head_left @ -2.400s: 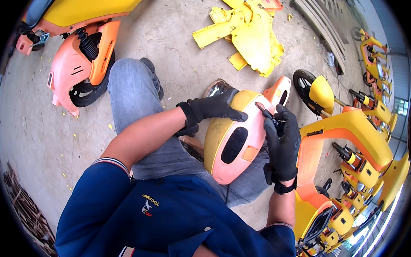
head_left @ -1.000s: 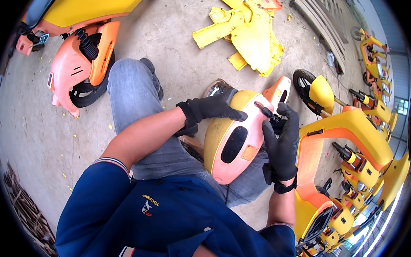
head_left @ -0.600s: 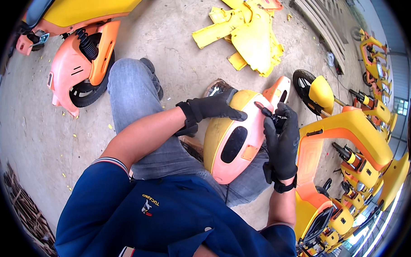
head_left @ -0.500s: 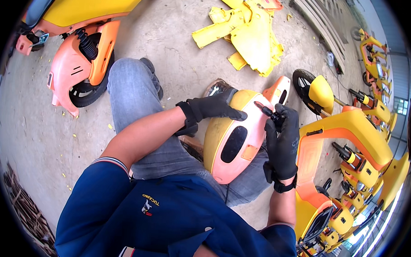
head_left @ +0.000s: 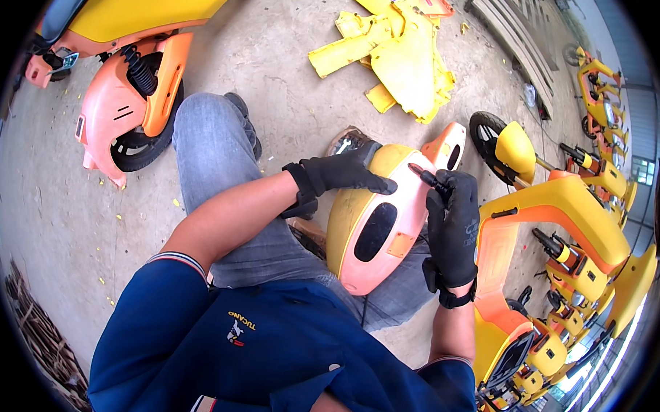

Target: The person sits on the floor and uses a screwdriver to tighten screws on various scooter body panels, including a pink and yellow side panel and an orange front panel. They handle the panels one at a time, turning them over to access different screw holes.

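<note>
The gloved left hand (head_left: 343, 173) rests open on a pink-and-yellow scooter panel (head_left: 377, 222), while the right hand (head_left: 453, 225) grips a dark screwdriver (head_left: 427, 178).

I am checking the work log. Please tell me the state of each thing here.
Left hand: gloved, flat on the pink-and-yellow scooter panel.
Right hand: gloved, shut on a dark tool.
Scooter panel: detached, resting on the lap.
Yellow panels: detached, piled on the floor.
</note>
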Action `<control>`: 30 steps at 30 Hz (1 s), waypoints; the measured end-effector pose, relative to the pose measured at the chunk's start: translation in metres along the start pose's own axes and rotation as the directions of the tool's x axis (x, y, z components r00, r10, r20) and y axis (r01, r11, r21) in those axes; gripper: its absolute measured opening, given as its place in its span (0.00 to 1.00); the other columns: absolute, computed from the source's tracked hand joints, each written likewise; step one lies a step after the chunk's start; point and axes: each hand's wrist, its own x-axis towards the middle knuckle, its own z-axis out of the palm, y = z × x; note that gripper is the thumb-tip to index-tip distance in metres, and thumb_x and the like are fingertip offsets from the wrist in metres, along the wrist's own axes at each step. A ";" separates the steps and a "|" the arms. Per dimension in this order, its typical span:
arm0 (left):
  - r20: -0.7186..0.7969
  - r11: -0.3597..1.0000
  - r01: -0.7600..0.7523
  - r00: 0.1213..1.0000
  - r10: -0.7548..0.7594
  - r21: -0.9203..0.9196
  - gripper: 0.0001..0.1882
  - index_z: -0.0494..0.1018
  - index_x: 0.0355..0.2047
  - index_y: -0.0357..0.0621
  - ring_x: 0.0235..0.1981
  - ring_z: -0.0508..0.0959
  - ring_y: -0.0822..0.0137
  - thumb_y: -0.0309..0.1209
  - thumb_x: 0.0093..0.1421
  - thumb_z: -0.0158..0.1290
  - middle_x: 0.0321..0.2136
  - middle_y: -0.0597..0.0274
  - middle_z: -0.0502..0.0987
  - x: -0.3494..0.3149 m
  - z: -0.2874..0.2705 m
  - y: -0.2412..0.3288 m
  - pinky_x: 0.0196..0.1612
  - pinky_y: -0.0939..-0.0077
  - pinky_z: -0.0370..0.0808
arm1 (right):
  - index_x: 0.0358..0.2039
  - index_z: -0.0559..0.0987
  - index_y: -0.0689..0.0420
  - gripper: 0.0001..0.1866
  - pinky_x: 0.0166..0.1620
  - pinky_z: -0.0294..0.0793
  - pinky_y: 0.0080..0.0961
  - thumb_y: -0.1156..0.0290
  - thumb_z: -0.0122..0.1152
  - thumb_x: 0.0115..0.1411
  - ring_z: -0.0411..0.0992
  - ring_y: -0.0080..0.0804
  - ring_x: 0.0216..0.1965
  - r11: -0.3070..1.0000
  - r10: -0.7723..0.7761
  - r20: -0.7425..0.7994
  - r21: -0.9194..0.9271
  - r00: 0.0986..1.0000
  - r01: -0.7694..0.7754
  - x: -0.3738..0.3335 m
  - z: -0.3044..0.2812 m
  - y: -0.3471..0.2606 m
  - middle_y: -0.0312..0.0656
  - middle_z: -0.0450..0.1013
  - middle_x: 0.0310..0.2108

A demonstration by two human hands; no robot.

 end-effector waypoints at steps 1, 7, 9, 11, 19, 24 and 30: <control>0.000 1.000 -0.002 1.000 0.002 0.002 0.44 0.58 0.66 0.37 0.48 0.75 0.73 0.37 0.56 0.70 0.52 0.60 0.74 0.000 0.000 0.000 0.48 0.76 0.77 | 0.49 0.73 0.62 0.14 0.36 0.77 0.27 0.80 0.61 0.64 0.76 0.33 0.36 0.999 0.038 0.010 0.011 0.999 -0.039 -0.002 0.000 -0.001 0.47 0.73 0.41; 0.011 1.000 0.007 1.000 -0.007 -0.004 0.44 0.58 0.66 0.37 0.48 0.75 0.73 0.37 0.56 0.70 0.52 0.60 0.74 -0.004 0.003 0.013 0.48 0.76 0.77 | 0.47 0.75 0.63 0.12 0.45 0.74 0.37 0.79 0.60 0.63 0.75 0.49 0.42 0.934 0.330 0.041 0.132 0.943 -0.332 -0.006 0.003 -0.008 0.50 0.73 0.40; 0.001 1.000 0.001 1.000 -0.001 0.002 0.44 0.58 0.66 0.37 0.48 0.75 0.72 0.37 0.56 0.70 0.52 0.60 0.74 -0.004 0.003 0.010 0.49 0.76 0.77 | 0.47 0.75 0.63 0.12 0.44 0.74 0.37 0.79 0.60 0.63 0.75 0.49 0.42 0.954 0.269 0.028 0.129 0.963 -0.270 -0.004 0.001 -0.010 0.50 0.73 0.39; -0.018 1.000 -0.011 1.000 0.011 0.009 0.44 0.58 0.66 0.37 0.48 0.75 0.72 0.37 0.56 0.70 0.52 0.60 0.74 -0.004 0.002 0.007 0.49 0.76 0.77 | 0.47 0.76 0.63 0.11 0.44 0.75 0.37 0.78 0.60 0.64 0.75 0.49 0.41 0.975 0.176 0.016 0.138 0.984 -0.176 0.000 -0.002 -0.013 0.50 0.74 0.39; 0.019 1.000 -0.012 1.000 0.013 -0.026 0.43 0.59 0.66 0.37 0.48 0.75 0.72 0.37 0.56 0.70 0.51 0.60 0.75 -0.006 0.004 0.015 0.50 0.75 0.76 | 0.47 0.76 0.62 0.10 0.42 0.76 0.33 0.78 0.60 0.65 0.76 0.45 0.40 0.952 0.282 0.031 0.119 0.959 -0.284 -0.005 0.000 -0.008 0.49 0.74 0.39; 0.000 1.000 -0.023 1.000 0.023 0.006 0.43 0.60 0.66 0.38 0.49 0.75 0.72 0.37 0.56 0.70 0.51 0.60 0.75 -0.007 0.005 0.016 0.50 0.75 0.76 | 0.47 0.77 0.62 0.10 0.44 0.76 0.36 0.77 0.60 0.65 0.76 0.48 0.40 0.950 0.279 0.011 0.145 0.960 -0.277 -0.004 0.000 -0.009 0.50 0.75 0.39; 0.005 1.000 0.003 1.000 -0.003 -0.015 0.43 0.60 0.66 0.38 0.50 0.75 0.72 0.36 0.56 0.70 0.53 0.60 0.75 -0.001 0.001 0.001 0.53 0.74 0.76 | 0.46 0.77 0.61 0.10 0.42 0.76 0.33 0.76 0.61 0.65 0.78 0.43 0.38 0.987 0.138 -0.010 0.088 0.990 -0.137 0.001 -0.003 -0.008 0.50 0.77 0.39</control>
